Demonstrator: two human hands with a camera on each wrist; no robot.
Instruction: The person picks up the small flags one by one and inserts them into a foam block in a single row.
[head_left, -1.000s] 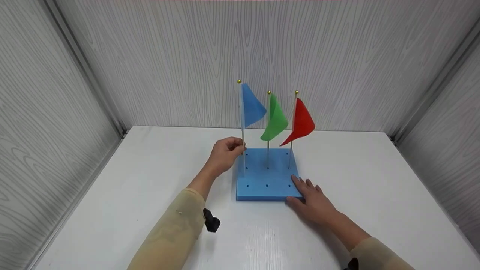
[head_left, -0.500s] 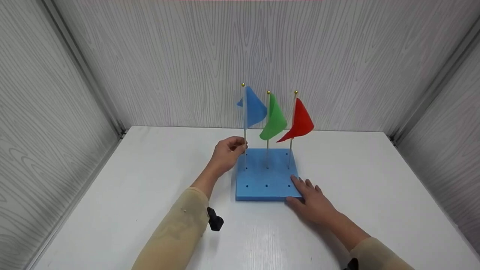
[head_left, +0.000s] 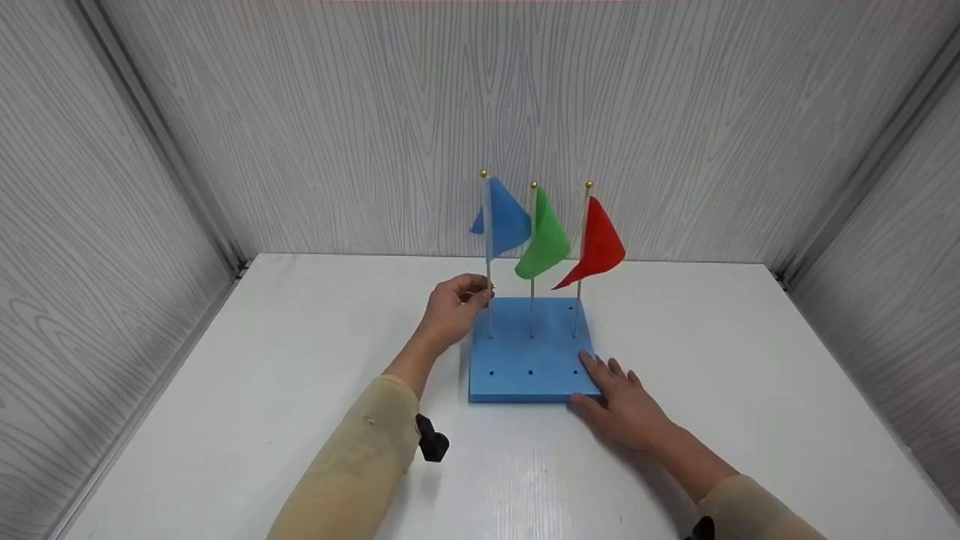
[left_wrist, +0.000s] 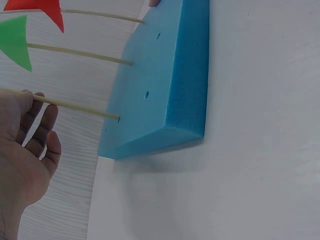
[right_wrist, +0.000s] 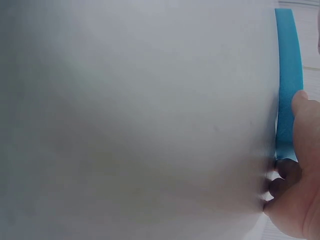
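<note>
My left hand (head_left: 448, 309) pinches the thin stick of the blue flag (head_left: 510, 223) between thumb and fingers. In the left wrist view the wooden stick (left_wrist: 80, 107) meets the blue foam block (left_wrist: 187, 75) at a hole; how deep it sits cannot be told. On the block's middle row, the green flag (head_left: 545, 238) and the red flag (head_left: 602, 241) stand upright to the right of the blue one. My right hand (head_left: 626, 412), fingers spread, rests against the block's front right corner. Its thumb (right_wrist: 300, 102) touches the block's side in the right wrist view.
Several small holes, such as the front middle hole (head_left: 530, 372), show in the block. It lies on a white table (head_left: 337, 300), with a wood-grain panel (head_left: 360, 127) behind and more panels at both sides. A black wrist mount (head_left: 433, 439) sticks out from the left sleeve.
The blue flag's stick has come down and its lower end has shifted back from in front of the left middle hole to that hole. The right hand has stayed on the block.
</note>
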